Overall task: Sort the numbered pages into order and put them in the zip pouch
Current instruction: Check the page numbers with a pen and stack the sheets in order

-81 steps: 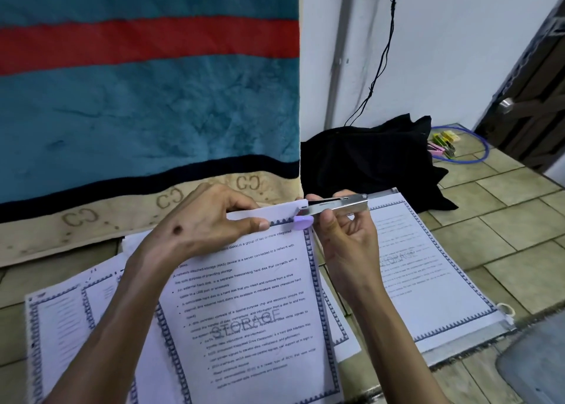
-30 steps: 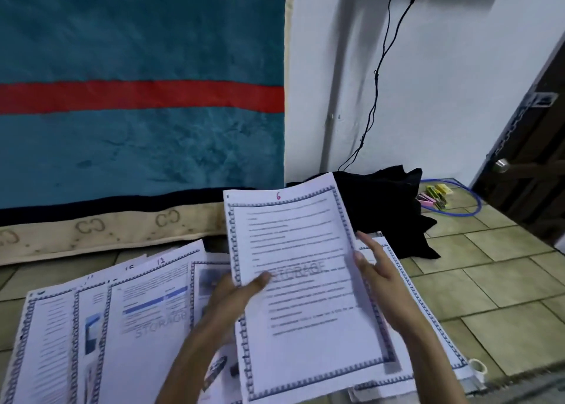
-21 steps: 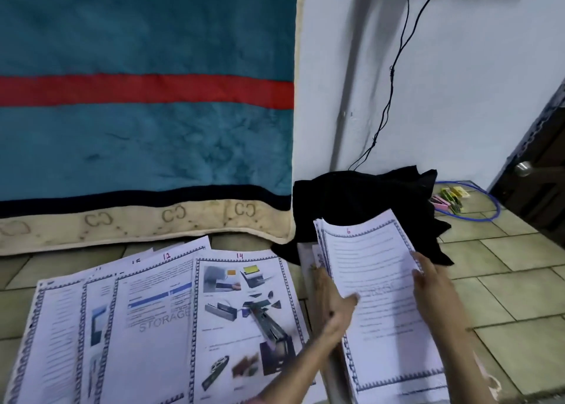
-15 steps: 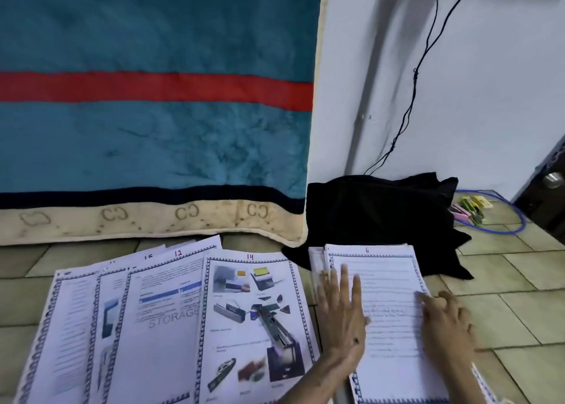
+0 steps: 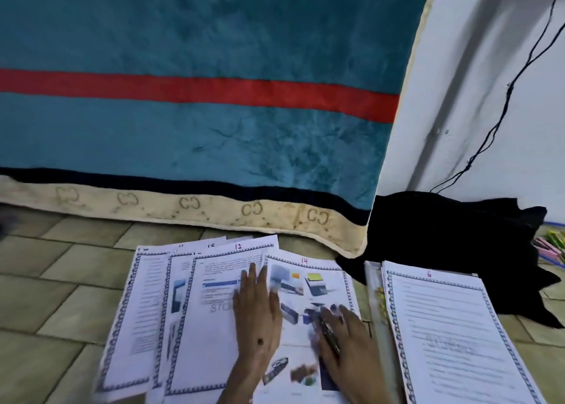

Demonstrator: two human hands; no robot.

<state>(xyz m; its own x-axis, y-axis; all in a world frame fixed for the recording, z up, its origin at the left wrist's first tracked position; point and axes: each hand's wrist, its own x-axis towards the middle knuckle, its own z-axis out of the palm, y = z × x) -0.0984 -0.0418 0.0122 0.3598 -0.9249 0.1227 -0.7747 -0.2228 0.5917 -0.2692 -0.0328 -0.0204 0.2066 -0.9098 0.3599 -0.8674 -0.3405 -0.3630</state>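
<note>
Sorting looked part done: the page marked 6 point(image 5: 452, 327) topped a stack at lower right, while pages 12 point(image 5: 214, 305) and 14 point(image 5: 305, 299) lay fanned on the floor point(image 5: 61, 287) — no pouch visible. The left hand point(image 5: 258, 315) pressed flat, grip released; the right hand point(image 5: 345, 339) — blurred — possibly held a pen.

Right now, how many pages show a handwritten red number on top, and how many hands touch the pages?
Pages with a readable red number: 4 (15, 12, 14, 6)
Hands on pages: 2 (left hand, right hand)
Total: 6
</note>
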